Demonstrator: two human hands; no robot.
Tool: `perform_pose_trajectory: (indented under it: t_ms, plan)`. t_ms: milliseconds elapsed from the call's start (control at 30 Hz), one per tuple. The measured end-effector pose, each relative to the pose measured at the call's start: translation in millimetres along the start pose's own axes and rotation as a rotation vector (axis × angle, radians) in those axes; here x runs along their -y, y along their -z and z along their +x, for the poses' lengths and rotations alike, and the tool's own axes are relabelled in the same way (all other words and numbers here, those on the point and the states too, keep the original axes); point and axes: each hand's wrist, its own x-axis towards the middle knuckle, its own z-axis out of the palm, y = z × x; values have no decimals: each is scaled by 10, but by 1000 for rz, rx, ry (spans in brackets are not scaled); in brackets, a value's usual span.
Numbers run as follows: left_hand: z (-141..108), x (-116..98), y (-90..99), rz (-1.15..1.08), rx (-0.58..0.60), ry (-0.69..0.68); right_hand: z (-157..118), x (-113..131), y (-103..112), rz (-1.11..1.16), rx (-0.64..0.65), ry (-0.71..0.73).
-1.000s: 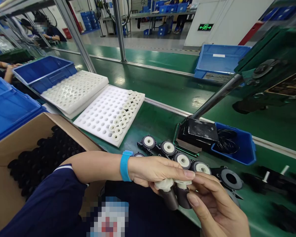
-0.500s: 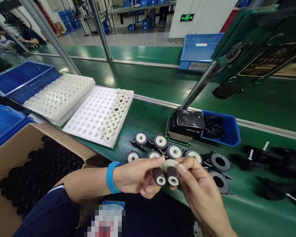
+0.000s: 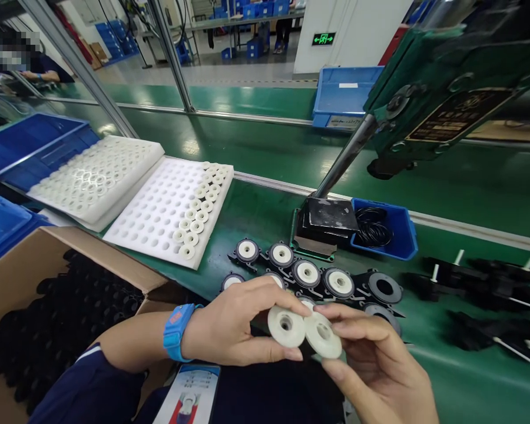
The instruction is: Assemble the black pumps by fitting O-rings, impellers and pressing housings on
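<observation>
My left hand (image 3: 242, 324) grips a white flanged bushing (image 3: 286, 325) by its rim, with the flange face and its centre hole toward me. In my right hand (image 3: 375, 359) is a second white flanged bushing (image 3: 324, 334), tilted and touching the first. Their dark sleeves, seen earlier, are hidden behind the flanges now. Just beyond my hands lie several black round housings with white bushings seated in them, such as one black housing (image 3: 308, 273). Black housings with open centres, like this open housing (image 3: 384, 287), sit to the right.
A white foam tray (image 3: 136, 203) holds rows of white bushings on its right side; another loaded tray (image 3: 92, 176) stands beyond. A cardboard box (image 3: 110, 247) of black parts is at left. A green press (image 3: 450, 106) overhangs a blue bin (image 3: 408, 235) of black rings.
Both hands have turned the bushings over, so the flange faces show instead of the dark sleeve ends. The view has shifted slightly.
</observation>
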Motion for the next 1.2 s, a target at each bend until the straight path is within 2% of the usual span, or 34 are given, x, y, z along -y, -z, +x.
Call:
perform_pose_trajectory:
  t_ms: [100, 200, 433, 500, 633, 700, 767, 867, 967, 1033, 1200]
  plan:
    - [-28, 14, -39, 167, -74, -172, -104, 16, 11, -31, 6, 70]
    - [-36, 45, -116, 237, -110, -251, -220, 26, 32, -86, -12, 77]
    - [59, -6, -300, 319, -82, -205, -399, 35, 207, -274, -27, 84]
    - [119, -26, -364, 336, -75, -236, -409, 25, 275, -316, -39, 110]
    - [248, -50, -512, 376, 8, -343, -484, -14, 441, -328, -40, 139]
    - [306, -57, -563, 383, 87, -323, -573, -37, 529, -320, -26, 86]
    - [382, -64, -573, 337, 136, -264, -673, -71, 611, -282, -72, -17]
    - [590, -65, -520, 273, 89, -141, -762, -179, 718, -221, -303, -195]
    - [935, -30, -482, 281, 45, -82, -719, -354, 797, -260, -474, -236]
    - [1207, 20, -511, 283, 85, -100, -632, -462, 844, -384, -459, -167]
    - [1796, 185, -721, 379, 212, -175, -404, -542, 978, -831, -257, 81]
